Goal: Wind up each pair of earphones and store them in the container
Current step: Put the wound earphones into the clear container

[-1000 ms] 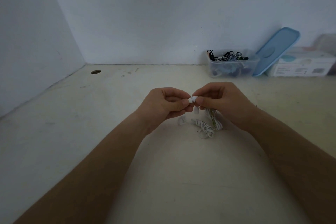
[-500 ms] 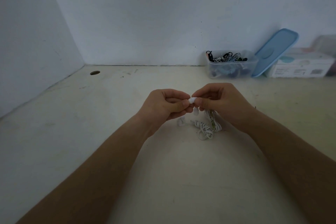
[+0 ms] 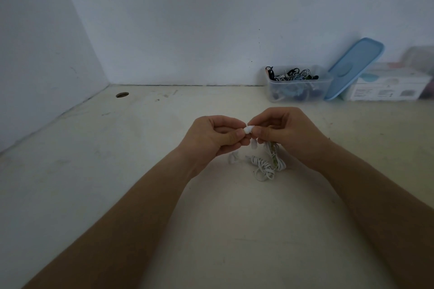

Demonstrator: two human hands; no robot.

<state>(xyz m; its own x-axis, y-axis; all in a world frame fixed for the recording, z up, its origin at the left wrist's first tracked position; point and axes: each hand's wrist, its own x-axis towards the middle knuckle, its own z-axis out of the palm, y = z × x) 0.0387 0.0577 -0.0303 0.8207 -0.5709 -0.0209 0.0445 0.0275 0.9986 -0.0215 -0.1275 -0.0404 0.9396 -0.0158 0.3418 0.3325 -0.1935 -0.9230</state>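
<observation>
Your left hand (image 3: 211, 136) and right hand (image 3: 288, 134) meet at centre, fingers (image 3: 226, 122) curled, both pinching one white earbud (image 3: 249, 128); forearms (image 3: 131, 218) converge from below.

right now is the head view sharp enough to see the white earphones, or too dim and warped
Head view, centre: dim, flat, bluish light without glare, yet the white earphones and the left hand and right hand pinching them read clearly. Head view, edges: wide-angle stretching, and the white box at far right is soft and blurred.
</observation>
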